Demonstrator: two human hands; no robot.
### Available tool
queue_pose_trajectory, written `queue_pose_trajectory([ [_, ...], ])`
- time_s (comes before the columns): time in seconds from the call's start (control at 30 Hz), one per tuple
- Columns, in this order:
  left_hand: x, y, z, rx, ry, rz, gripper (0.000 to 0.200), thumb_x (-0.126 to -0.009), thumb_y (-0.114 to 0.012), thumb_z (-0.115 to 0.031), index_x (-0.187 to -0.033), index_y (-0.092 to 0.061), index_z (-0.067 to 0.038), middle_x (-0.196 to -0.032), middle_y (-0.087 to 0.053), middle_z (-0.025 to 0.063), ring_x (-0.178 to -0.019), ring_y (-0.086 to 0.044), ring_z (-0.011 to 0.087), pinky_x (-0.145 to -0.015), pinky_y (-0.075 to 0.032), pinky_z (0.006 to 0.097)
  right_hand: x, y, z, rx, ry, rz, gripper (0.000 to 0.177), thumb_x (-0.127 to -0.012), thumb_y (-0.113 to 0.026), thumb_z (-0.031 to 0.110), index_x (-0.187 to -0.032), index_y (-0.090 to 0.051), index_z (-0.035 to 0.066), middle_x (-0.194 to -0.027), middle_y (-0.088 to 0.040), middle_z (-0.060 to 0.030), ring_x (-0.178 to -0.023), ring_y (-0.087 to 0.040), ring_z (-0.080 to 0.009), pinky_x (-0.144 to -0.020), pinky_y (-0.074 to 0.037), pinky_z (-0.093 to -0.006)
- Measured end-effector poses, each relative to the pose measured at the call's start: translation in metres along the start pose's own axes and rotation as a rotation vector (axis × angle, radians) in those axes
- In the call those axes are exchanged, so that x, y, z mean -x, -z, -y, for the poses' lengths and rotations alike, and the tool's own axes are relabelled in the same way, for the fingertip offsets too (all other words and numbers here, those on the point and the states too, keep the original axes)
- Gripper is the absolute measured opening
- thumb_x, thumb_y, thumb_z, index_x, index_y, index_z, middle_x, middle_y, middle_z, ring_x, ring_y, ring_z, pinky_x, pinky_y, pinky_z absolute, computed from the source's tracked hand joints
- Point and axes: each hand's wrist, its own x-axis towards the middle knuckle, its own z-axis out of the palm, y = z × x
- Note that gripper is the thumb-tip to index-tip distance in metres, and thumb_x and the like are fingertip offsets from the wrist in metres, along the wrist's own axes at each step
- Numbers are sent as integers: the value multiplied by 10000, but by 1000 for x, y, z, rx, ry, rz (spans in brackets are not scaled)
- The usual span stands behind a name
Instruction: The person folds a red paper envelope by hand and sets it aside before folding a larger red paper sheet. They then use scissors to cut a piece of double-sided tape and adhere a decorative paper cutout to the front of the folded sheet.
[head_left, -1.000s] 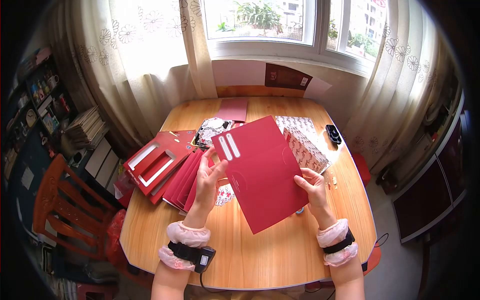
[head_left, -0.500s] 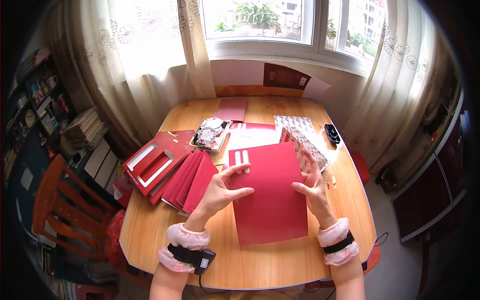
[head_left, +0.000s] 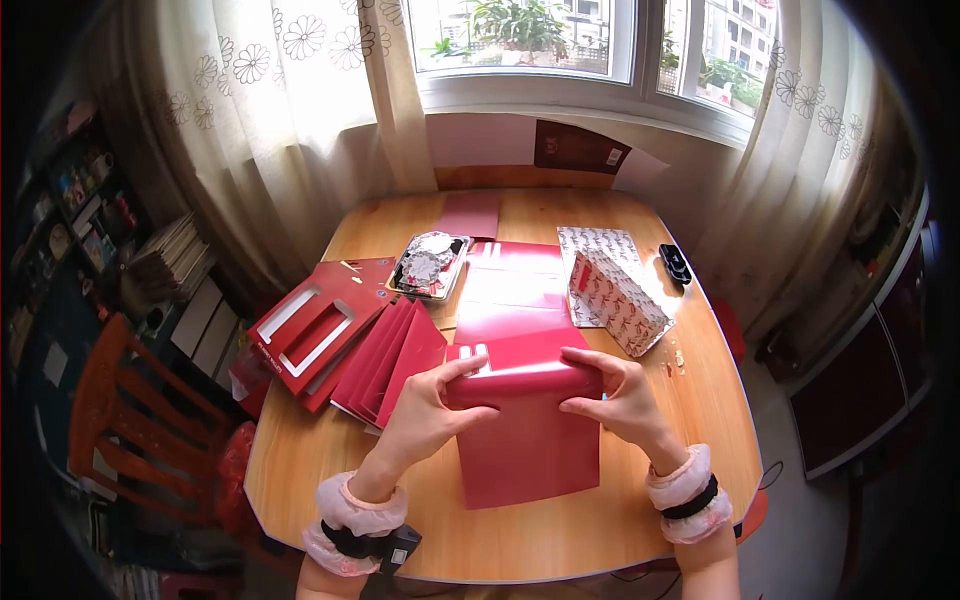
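Both my hands grip a red card sheet (head_left: 530, 450) in front of me, one at each side edge. My left hand (head_left: 432, 405) has its thumb on the near face and its fingers by the white slot marks near the top. My right hand (head_left: 622, 400) pinches the opposite edge the same way. Between the hands the sheet bows into a shiny rounded bend, and its lower part hangs toward me. Just beyond lies another red card sheet (head_left: 515, 295), flat on the table, with similar white marks at its far end.
To the left are a red box with a cut-out handle (head_left: 320, 325) and several red folded cards (head_left: 390, 365). A tray of crumpled scraps (head_left: 430, 265) stands behind them. Patterned folded card (head_left: 620, 300) and a black holder (head_left: 675, 263) are at the right of the wooden table (head_left: 680, 430).
The held sheet has gone from nearly flat to bent over at its upper part. My hands have moved slightly lower, and the view has shifted a little.
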Motion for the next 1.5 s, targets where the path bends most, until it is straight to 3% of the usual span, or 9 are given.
queue_pose_trajectory([
  [0.17,1,-1,9,32,-100,-76,529,-759,-812,-69,-1232,-604,45,-1069,-703,121,-913,-672,107,-762,-559,245,6,-6,22,299,-37,-111,493,-737,-799,-12,-1202,-635,-26,-1100,-689,-130,-931,-679,-155,-798,-561,-269],
  [0.23,4,-1,-1,-33,-70,-65,466,-764,-804,-70,-1190,-638,23,-1017,-718,117,-862,-683,101,-748,-564,250,6,-5,17,525,246,-180,409,-709,-819,18,-1099,-694,7,-984,-724,-137,-855,-707,-180,-756,-564,-284],
  [0.47,10,-6,-6,-6,-39,-134,388,-765,-801,-80,-1136,-697,-40,-996,-729,103,-775,-680,96,-685,-547,244,7,-9,29,713,413,-257,358,-665,-852,97,-991,-719,32,-875,-724,-146,-770,-720,-259,-695,-564,-311],
  [0.8,8,-5,-12,-374,-158,-253,373,-684,-867,-103,-1041,-760,-117,-759,-474,-20,-784,-460,97,-675,-417,255,11,-10,28,732,423,-286,313,-667,-849,119,-948,-731,50,-813,-723,-121,-704,-712,-251,-635,-549,-307],
  [0.97,-2,-6,10,-86,-316,-195,251,-764,-834,-169,-990,-755,-93,-793,-570,-12,-815,-538,83,-696,-465,229,11,-8,28,580,380,-299,308,-702,-844,97,-973,-716,26,-803,-730,-103,-688,-707,-166,-587,-525,-250],
  [1.03,-1,-9,10,464,-6,-68,205,-844,-774,-149,-993,-725,-17,-864,-674,0,-816,-609,63,-698,-504,210,12,-1,34,524,264,-192,305,-723,-842,115,-979,-711,13,-767,-724,-82,-639,-681,-130,-548,-504,-231],
  [1.2,3,-10,11,342,162,164,220,-896,-717,-167,-1005,-708,24,-859,-717,38,-729,-648,69,-637,-534,223,18,30,63,456,-372,191,263,-849,-764,238,-959,-727,2,-643,-684,-37,-480,-571,-70,-437,-439,-218],
  [1.33,1,-31,17,220,189,305,254,-900,-714,-198,-1037,-712,15,-864,-720,38,-728,-645,65,-627,-520,216,13,15,34,437,-63,225,269,-893,-707,253,-961,-724,-6,-784,-718,-116,-674,-659,-124,-597,-503,-271],
  [1.5,2,-40,31,340,193,298,187,-911,-699,-175,-998,-704,-9,-851,-692,6,-731,-611,34,-611,-482,186,13,-18,1,384,-243,357,368,-921,-663,313,-949,-701,-52,-718,-679,-70,-649,-587,-106,-588,-468,-290],
])
